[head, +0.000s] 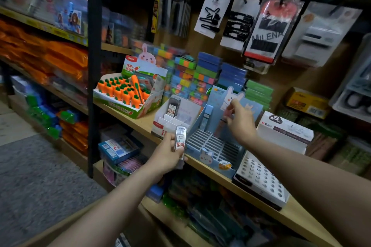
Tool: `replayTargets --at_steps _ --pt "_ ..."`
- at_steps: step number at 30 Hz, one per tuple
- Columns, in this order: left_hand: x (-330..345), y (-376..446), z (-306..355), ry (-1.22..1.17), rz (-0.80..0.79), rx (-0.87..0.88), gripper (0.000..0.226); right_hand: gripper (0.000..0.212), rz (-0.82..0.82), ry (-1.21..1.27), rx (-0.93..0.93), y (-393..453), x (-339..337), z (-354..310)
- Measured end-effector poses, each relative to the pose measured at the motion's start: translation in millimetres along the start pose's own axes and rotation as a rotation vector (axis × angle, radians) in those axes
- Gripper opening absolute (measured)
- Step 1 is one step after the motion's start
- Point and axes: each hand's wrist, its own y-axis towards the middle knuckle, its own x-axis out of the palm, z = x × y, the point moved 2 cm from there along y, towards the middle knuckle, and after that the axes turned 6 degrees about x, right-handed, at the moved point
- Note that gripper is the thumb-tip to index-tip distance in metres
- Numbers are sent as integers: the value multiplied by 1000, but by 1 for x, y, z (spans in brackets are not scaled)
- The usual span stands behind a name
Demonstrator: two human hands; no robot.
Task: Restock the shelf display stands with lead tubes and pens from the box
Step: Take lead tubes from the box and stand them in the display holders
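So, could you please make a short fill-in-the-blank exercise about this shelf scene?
1. The left hand holds lead ____.
2. The right hand reaches into the ____ stand with the slotted tray.
3. The white stand holds one lead ____.
4. The orange erasers are shaped like ____.

Missing words: tubes; blue; tube; carrots

We see tan wooden shelves (140, 120) on a black metal upright (94, 70), grey speckled carpet floor (40, 176), dim light.
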Motion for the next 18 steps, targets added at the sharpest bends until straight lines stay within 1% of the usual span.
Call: replayTargets --at_steps 3,6,9,12,15,18 --pt "0 1 0 -7 -6 -15 22 36 -15 -1 10 -1 4 2" --pt "-1 1 1 -42 -25 -41 26 29 0 28 41 0 7 5" --pt "-2 0 2 -36 -34 -48 24 21 42 86 100 -2 13 8" --pt "-2 -1 2 -55 -21 -55 22 20 63 133 160 -8 21 7" --pt "-1 -2 3 -71 -24 -59 24 24 52 155 200 -10 22 6" --pt "-1 -3 2 -85 -34 -64 25 40 -4 130 207 -14 20 7"
